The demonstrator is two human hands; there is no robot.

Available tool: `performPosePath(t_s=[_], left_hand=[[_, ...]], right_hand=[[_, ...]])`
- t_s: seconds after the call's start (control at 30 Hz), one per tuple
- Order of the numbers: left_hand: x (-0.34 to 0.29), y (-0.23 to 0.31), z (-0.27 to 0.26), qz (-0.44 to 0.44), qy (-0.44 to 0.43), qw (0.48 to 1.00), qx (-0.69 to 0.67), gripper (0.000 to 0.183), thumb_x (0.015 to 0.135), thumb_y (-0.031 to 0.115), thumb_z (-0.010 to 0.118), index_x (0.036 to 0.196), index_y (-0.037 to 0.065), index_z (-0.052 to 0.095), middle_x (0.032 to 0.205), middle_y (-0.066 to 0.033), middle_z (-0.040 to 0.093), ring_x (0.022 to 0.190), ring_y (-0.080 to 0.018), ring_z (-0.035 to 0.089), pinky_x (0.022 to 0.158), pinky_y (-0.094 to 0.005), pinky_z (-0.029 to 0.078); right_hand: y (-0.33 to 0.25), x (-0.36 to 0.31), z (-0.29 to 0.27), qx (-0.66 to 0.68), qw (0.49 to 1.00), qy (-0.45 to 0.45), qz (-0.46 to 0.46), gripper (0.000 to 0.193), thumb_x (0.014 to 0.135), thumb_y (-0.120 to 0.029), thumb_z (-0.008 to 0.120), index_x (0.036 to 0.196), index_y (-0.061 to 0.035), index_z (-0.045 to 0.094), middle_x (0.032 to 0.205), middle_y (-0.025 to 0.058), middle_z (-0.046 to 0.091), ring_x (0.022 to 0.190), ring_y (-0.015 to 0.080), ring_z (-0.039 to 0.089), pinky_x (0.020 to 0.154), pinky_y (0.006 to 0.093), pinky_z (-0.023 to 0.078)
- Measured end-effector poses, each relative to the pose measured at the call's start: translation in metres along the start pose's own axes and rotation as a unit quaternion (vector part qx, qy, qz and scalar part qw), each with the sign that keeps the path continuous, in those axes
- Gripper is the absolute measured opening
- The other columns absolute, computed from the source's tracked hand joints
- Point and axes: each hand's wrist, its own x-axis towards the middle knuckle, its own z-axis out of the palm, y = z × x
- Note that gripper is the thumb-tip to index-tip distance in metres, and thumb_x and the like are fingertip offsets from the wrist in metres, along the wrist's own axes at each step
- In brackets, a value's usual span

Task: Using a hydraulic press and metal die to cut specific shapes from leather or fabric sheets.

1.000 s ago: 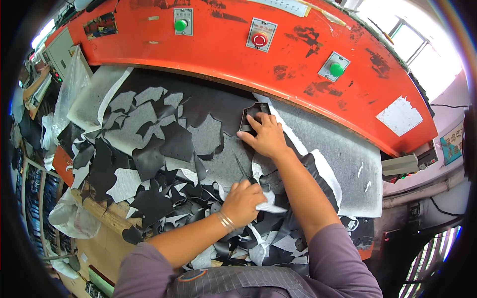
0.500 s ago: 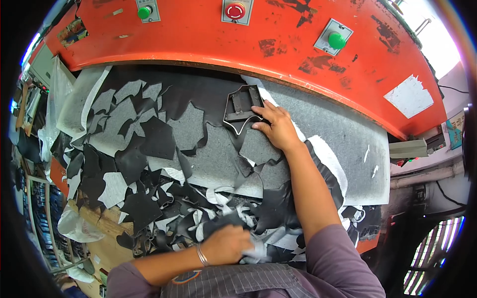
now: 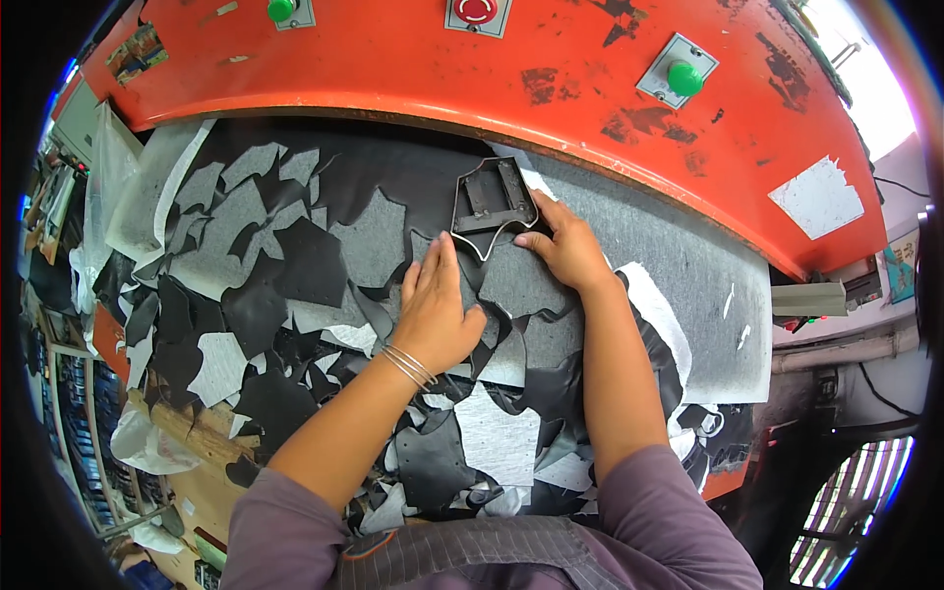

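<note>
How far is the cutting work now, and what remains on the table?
Done: many cut black and grey scraps cover the cutting board. In hand: the right hand touches the metal cutting die that lies on a grey sheet; the left hand presses that sheet flat. Left: the wide grey sheet at the right looks mostly uncut.

place: likely workshop | orange press (image 3: 551,108) | leather scraps (image 3: 285,265)

left hand (image 3: 433,310) up from the near scraps, now flat beside the metal cutting die (image 3: 492,204), right hand (image 3: 568,251) shifted to its lower corner
</note>
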Motion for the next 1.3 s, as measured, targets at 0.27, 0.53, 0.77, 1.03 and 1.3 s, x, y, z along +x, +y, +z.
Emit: performPosePath(t_s=[0.27,0.53,0.77,1.03,1.3], left_hand=[[0.008,-0.001,0.010,-0.007,0.034,0.999,0.030,0.091,0.073,0.015,0.057,0.144,-0.013,0.008,0.145,-0.0269,0.034,0.139,-0.0322,0.029,0.115,-0.0436,0.014],[0.002,-0.019,-0.011,-0.038,0.047,0.989,-0.138,0.089,0.077,0.016,0.068,0.145,-0.008,0.016,0.147,-0.0258,0.032,0.139,-0.0318,0.029,0.113,-0.0405,0.024],[0.048,-0.064,-0.182,0.007,0.365,0.901,-0.234,0.023,0.092,0.018,0.057,0.103,0.000,0.066,0.099,-0.0109,0.068,0.093,-0.0179,0.063,0.084,-0.0299,0.048],[0.039,-0.081,-0.280,0.125,0.423,0.897,-0.036,0.031,0.094,0.026,0.054,0.081,0.000,0.061,0.073,-0.0111,0.059,0.067,-0.0218,0.056,0.066,-0.0326,0.044],[-0.190,-0.013,-0.160,0.116,-0.039,0.992,-0.034,0.022,0.084,0.026,0.064,0.071,0.008,0.064,0.073,-0.0114,0.061,0.071,-0.0312,0.059,0.063,-0.0409,0.048]], right_hand=[[0.002,0.005,-0.003,0.025,0.999,0.024,0.006,0.063,0.075,-0.022,0.075,0.129,-0.0019,0.050,0.125,0.0212,0.057,0.118,0.0368,0.052,0.098,0.0396,0.043],[-0.022,-0.022,-0.017,-0.024,0.997,0.055,0.046,0.072,0.074,-0.027,0.079,0.134,-0.0021,0.047,0.136,0.0233,0.048,0.128,0.0348,0.046,0.104,0.0383,0.038],[-0.114,-0.040,-0.114,0.120,0.917,0.378,-0.028,0.040,0.084,-0.016,0.072,0.116,0.0002,0.053,0.091,0.0085,0.062,0.077,0.0125,0.059,0.071,0.0276,0.051],[-0.146,-0.065,-0.118,0.015,0.897,0.443,0.008,0.020,0.083,-0.012,0.070,0.094,-0.0020,0.056,0.071,0.0061,0.058,0.064,0.0120,0.055,0.057,0.0277,0.046],[-0.213,-0.257,-0.020,0.022,0.993,-0.117,0.008,0.028,0.080,-0.028,0.072,0.094,-0.0043,0.067,0.088,0.0152,0.064,0.084,0.0338,0.063,0.072,0.0411,0.051]])
